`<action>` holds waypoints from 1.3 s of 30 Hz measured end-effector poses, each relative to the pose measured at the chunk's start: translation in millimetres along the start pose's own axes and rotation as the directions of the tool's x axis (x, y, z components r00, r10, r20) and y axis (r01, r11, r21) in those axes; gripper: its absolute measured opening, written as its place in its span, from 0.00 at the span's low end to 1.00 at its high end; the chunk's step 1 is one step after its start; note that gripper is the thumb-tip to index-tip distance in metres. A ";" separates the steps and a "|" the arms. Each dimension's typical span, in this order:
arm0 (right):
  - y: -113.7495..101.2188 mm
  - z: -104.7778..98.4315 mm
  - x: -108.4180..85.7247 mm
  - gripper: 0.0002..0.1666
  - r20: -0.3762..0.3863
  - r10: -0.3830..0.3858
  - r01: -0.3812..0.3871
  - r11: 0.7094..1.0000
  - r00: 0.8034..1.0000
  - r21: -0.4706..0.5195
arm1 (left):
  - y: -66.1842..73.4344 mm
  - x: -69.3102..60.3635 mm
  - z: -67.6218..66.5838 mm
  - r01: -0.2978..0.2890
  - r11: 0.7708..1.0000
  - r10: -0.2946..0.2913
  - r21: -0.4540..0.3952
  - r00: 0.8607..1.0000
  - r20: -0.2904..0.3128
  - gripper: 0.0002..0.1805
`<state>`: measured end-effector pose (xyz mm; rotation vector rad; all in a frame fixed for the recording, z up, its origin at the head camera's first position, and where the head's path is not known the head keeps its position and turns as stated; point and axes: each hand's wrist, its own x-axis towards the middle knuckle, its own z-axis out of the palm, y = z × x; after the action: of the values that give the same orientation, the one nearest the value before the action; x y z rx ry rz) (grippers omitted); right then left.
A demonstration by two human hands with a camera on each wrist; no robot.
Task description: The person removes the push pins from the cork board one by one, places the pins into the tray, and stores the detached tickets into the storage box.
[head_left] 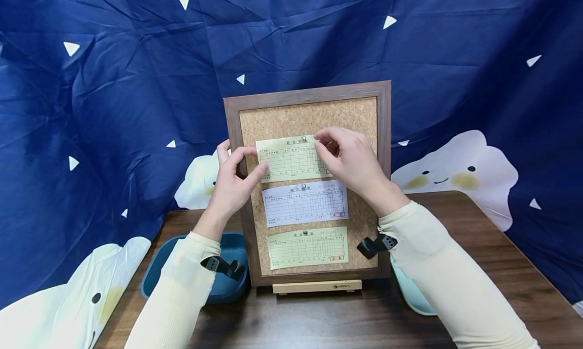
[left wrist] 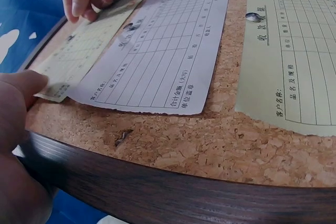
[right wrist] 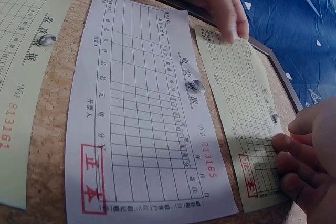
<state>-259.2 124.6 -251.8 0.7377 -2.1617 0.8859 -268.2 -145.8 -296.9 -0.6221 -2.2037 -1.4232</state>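
Observation:
A cork board with a brown frame (head_left: 384, 136) stands upright, bearing three printed slips, one above another, each with a shiny pin near its top edge. My left hand (head_left: 230, 182) touches the left edge of the top yellow-green slip (head_left: 278, 164), thumb and index finger spread apart. At that slip's upper right is my right hand (head_left: 352, 159), fingers bent and a gap between thumb and index; its fingertips touch the paper beside the pin (right wrist: 274, 117). Below are the white slip (head_left: 305, 205) and another yellow-green slip (head_left: 307, 248). The left wrist view shows the left thumb (left wrist: 31, 82) at the top slip's edge.
The board rests on a light wooden stand (head_left: 317, 287) on a dark wooden table (head_left: 319, 323). To its left is a blue tray (head_left: 227, 293), partly behind my left forearm; a pale green tray (head_left: 412, 293) is at the right. A blue patterned cloth (head_left: 136, 86) hangs behind.

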 end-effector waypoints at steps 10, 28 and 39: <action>-5.2 5.4 0.8 0.09 -0.023 0.025 -0.025 0.999 0.999 -0.029 | -1.3 1.4 2.4 -0.008 0.998 0.005 -0.060 0.999 -0.045 0.12; -13.0 13.5 8.6 0.09 -0.002 0.082 -0.082 0.995 0.997 -0.050 | -1.8 0.3 5.0 -0.024 0.999 0.021 -0.045 0.998 -0.057 0.11; -12.5 19.1 11.4 0.08 -0.013 0.069 -0.070 0.995 0.998 -0.071 | -1.3 0.8 4.9 -0.032 0.999 0.031 -0.018 0.998 -0.055 0.10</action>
<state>-264.4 99.8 -248.7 0.6245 -2.2092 0.8407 -270.2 -141.6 -299.2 -0.6145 -2.1314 -1.4297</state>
